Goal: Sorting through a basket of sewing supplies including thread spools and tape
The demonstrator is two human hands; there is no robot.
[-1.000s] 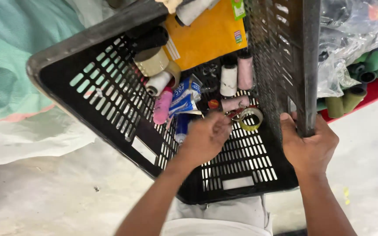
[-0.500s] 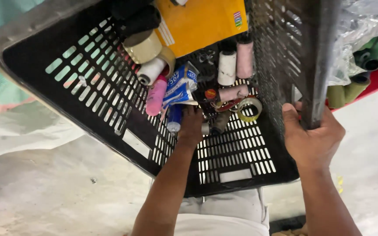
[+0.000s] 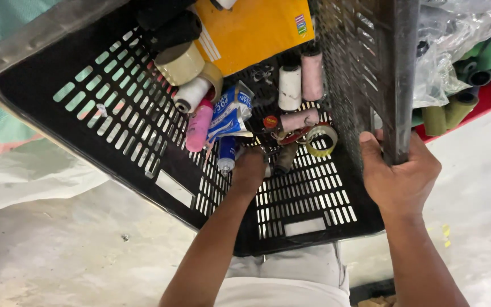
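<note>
I am seeing the right hand [image 3: 400, 176] gripping the side wall of the tilted black slotted plastic crate [image 3: 115, 119], fingers wrapped around its rim; the left hand [image 3: 249, 169] is reaching inside among the clutter. It is touching a blue tube [image 3: 227, 154] beside the pink thread spool [image 3: 198, 126]; whether its fingers are pinching anything, I cannot tell.

A black slotted plastic crate [image 3: 115, 113] holds a yellow-orange envelope [image 3: 251, 31], a pink thread spool [image 3: 198, 125], a white thread spool [image 3: 289, 87], a pale pink spool [image 3: 312, 73], a blue-and-white packet [image 3: 229, 111] and a clear yellowish tape roll [image 3: 320, 140]. Olive-green cones [image 3: 461, 108] lie on a red surface [image 3: 484, 99].
</note>
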